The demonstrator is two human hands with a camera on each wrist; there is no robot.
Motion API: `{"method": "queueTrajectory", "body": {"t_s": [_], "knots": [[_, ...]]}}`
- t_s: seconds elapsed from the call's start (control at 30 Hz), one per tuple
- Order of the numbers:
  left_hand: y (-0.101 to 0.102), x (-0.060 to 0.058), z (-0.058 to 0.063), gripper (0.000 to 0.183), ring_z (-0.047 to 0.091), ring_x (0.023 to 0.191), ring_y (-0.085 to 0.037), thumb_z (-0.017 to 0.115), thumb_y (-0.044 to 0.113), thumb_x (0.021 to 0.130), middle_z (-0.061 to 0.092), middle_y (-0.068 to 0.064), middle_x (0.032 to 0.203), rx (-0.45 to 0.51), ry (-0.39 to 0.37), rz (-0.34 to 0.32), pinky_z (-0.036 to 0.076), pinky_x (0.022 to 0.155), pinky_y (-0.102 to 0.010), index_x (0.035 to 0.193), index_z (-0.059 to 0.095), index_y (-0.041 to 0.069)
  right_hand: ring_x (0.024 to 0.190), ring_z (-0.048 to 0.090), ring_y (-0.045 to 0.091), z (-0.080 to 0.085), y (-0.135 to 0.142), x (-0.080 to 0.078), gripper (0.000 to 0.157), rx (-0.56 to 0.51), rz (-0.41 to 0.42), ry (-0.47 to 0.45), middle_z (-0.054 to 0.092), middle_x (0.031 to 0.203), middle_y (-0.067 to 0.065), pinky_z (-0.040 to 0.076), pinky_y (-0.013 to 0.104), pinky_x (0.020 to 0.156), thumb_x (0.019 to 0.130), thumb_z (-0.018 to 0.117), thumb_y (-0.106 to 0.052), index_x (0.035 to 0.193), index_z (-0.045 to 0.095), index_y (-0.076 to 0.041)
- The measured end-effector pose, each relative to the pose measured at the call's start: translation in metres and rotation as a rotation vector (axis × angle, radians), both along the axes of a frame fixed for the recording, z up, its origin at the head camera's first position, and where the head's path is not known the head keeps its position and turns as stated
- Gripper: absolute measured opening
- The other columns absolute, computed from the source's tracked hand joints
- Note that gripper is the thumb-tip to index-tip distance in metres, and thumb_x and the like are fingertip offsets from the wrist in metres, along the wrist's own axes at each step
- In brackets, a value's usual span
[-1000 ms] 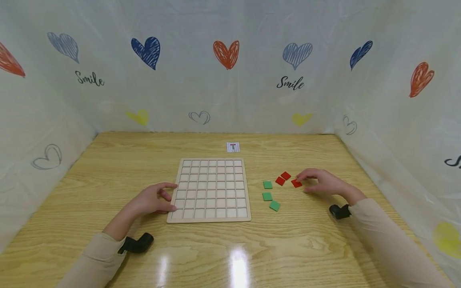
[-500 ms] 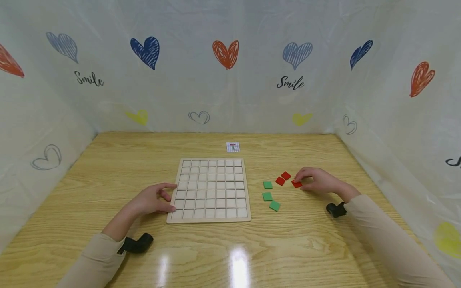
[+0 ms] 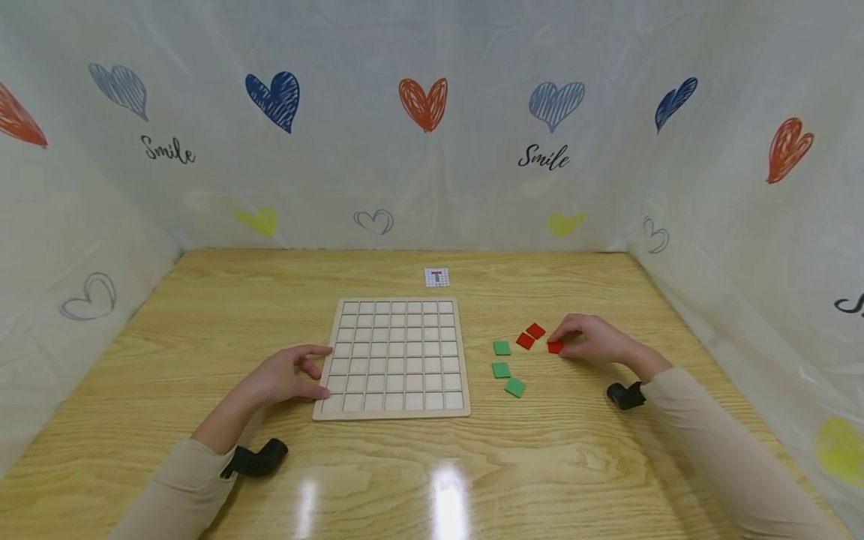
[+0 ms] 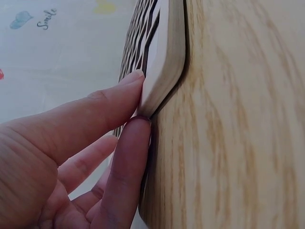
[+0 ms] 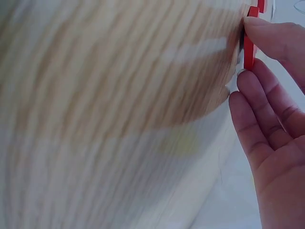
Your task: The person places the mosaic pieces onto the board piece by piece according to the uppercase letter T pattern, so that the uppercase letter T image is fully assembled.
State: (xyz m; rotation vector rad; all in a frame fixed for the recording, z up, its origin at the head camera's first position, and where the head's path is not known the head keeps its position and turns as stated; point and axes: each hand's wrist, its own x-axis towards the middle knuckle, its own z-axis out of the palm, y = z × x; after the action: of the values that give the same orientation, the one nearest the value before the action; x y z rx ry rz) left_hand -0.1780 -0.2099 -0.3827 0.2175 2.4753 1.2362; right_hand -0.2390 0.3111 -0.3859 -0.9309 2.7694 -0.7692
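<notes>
R hand (image 3: pixel 597 341) pinches red tile (image 3: pixel 553 348); L hand (image 3: pixel 280 375) touches grid bd (image 3: pixel 394 358) edge.

Partly hidden red square tile (image 3: pixel 554 348)
Right hand (image 3: pixel 597 341) covers part; beyond it, leftward, cells on the printed card (image 3: pixel 436 277) are too small to count.

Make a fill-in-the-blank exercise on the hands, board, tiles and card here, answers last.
The right hand pinches a square tile coloured ____.
The left hand touches the gridded wooden board on its ____-hand side.
The green tiles lying on the wooden table number ____.
The small card beyond the board shows a shape like the letter ____.

Missing words: red; left; three; T.
</notes>
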Motion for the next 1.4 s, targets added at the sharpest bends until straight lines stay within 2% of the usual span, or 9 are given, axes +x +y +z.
{"method": "queueTrajectory", "body": {"t_s": [0.4, 0.83, 1.17, 1.4], "knots": [[0.001, 0.001, 0.002, 0.075, 0.051, 0.071, -0.019, 0.082, 0.015, 0.071, 0.053, -0.011, 0.091, 0.007, -0.002, -0.003, 0.046, 0.060, -0.030, 0.134, 0.044, -0.002, 0.080, 0.057, 0.016, 0.005, -0.007, 0.001, 0.020, -0.035, -0.050, -0.015, 0.061, 0.092, 0.001, 0.048, 0.033, 0.073, 0.078, 0.074, -0.004, 0.097, 0.071, -0.004], [0.000, 0.001, 0.001, 0.075, 0.051, 0.070, -0.019, 0.082, 0.015, 0.071, 0.054, -0.011, 0.091, 0.010, 0.000, 0.001, 0.046, 0.060, -0.030, 0.134, 0.045, -0.001, 0.080, 0.057, 0.014, 0.006, -0.022, -0.007, 0.022, -0.083, -0.042, -0.016, 0.062, 0.094, 0.002, 0.048, 0.030, 0.073, 0.078, 0.074, -0.005, 0.100, 0.071, -0.002], [-0.001, 0.001, -0.001, 0.075, 0.050, 0.070, -0.019, 0.082, 0.014, 0.071, 0.054, -0.011, 0.090, 0.013, 0.008, 0.004, 0.045, 0.059, -0.029, 0.134, 0.045, -0.002, 0.080, 0.060, 0.016, 0.006, -0.038, -0.010, 0.023, -0.135, -0.007, -0.010, 0.062, 0.092, 0.005, 0.049, 0.034, 0.073, 0.079, 0.073, -0.002, 0.102, 0.069, 0.001], [0.000, 0.001, 0.000, 0.075, 0.050, 0.069, -0.018, 0.082, 0.012, 0.070, 0.053, -0.011, 0.089, 0.022, 0.004, 0.011, 0.045, 0.058, -0.029, 0.134, 0.045, -0.003, 0.079, 0.058, 0.015, 0.009, -0.050, -0.012, 0.022, -0.119, -0.001, -0.013, 0.062, 0.094, 0.005, 0.048, 0.032, 0.072, 0.080, 0.071, -0.001, 0.103, 0.069, 0.000]]}}
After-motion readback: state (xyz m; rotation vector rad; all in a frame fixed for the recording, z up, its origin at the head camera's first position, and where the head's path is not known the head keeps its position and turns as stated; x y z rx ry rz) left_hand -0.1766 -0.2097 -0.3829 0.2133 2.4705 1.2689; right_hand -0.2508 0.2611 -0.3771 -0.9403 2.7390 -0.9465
